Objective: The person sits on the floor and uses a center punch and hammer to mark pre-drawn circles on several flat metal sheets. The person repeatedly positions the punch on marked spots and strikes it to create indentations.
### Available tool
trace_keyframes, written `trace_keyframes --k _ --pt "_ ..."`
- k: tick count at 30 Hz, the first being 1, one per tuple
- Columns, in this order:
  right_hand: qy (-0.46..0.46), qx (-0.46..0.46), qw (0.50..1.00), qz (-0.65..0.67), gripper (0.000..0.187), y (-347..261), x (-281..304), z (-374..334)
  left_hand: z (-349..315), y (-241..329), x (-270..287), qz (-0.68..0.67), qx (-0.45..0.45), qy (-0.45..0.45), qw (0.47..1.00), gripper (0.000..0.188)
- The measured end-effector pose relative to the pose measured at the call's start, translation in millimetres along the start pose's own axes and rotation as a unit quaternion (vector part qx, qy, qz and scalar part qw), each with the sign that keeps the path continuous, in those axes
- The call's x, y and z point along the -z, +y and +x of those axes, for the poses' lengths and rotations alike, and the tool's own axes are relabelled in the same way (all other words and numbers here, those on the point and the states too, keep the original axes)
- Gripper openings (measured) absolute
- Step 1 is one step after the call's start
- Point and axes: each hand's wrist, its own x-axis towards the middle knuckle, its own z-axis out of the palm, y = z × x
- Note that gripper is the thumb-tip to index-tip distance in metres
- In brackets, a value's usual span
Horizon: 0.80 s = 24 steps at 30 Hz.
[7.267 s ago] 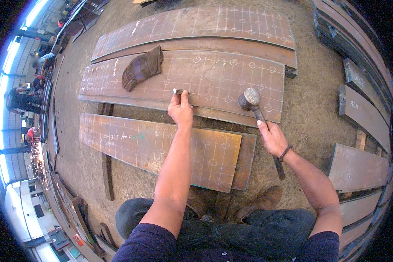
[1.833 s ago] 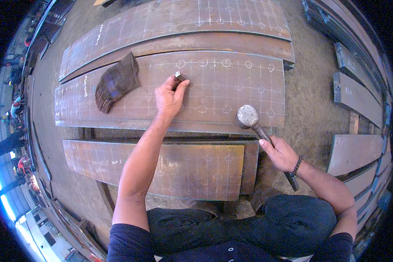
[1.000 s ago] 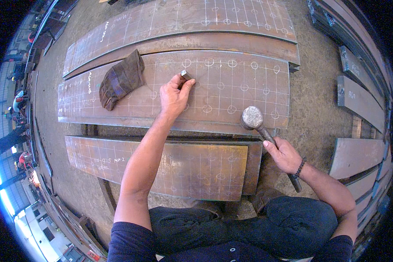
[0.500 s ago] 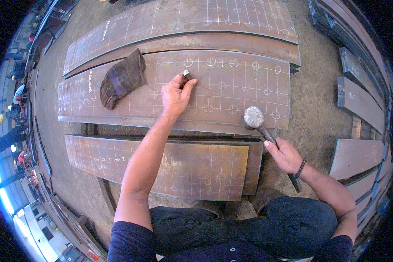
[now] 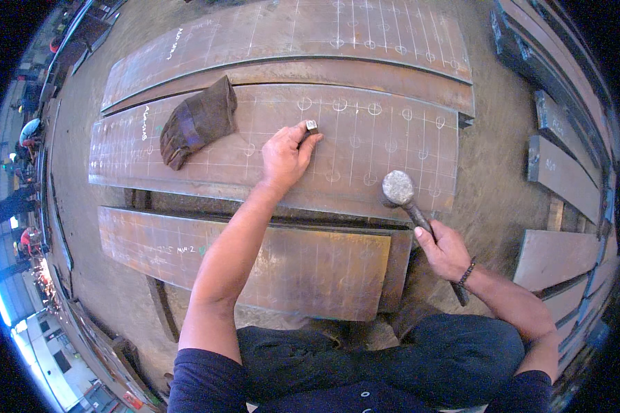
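Note:
My left hand (image 5: 286, 157) is closed around a short square-ended metal punch (image 5: 312, 126), its fingertips and thumb pinching it above the middle steel plate (image 5: 207, 180). The punch's bright end faces up; its lower end is hidden by my fingers. White chalk lines and circles cover this plate. In my right hand (image 5: 446, 252) is a hammer (image 5: 398, 188) with a round, worn metal head, raised over the plate's near right corner, apart from the punch. A dark brown leather work glove (image 5: 198, 124) lies on the plate left of my left hand.
Another chalk-marked plate (image 5: 213, 51) lies beyond, and a rusty, yellowish plate (image 5: 310, 268) lies near my knees. More steel plates (image 5: 565, 175) are stacked at the right. Several people (image 5: 29, 132) work at the far left, where sparks (image 5: 46, 279) fly.
My left hand has shifted slightly right and nearer with the punch, which now stands more upright. The hammer stays about where it was. The whole view has moved a little.

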Motion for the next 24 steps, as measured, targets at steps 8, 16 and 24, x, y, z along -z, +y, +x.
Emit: trace_keyframes --k 8,16,24 --pt "0.096 0.23 0.96 0.13 0.043 -90.3 19.8 37.3 0.7 2.6 7.3 0.029 -0.096 0.033 0.994 0.024" --pt "0.086 0.171 0.982 -0.005 0.05 -109.6 12.5 90.7 -2.9 0.8 7.1 0.02 -0.084 0.006 0.996 0.022" --pt "0.039 0.033 0.987 0.156 0.056 -28.9 2.3 38.9 2.4 -5.9 5.2 -0.206 0.167 -0.029 0.964 0.025"
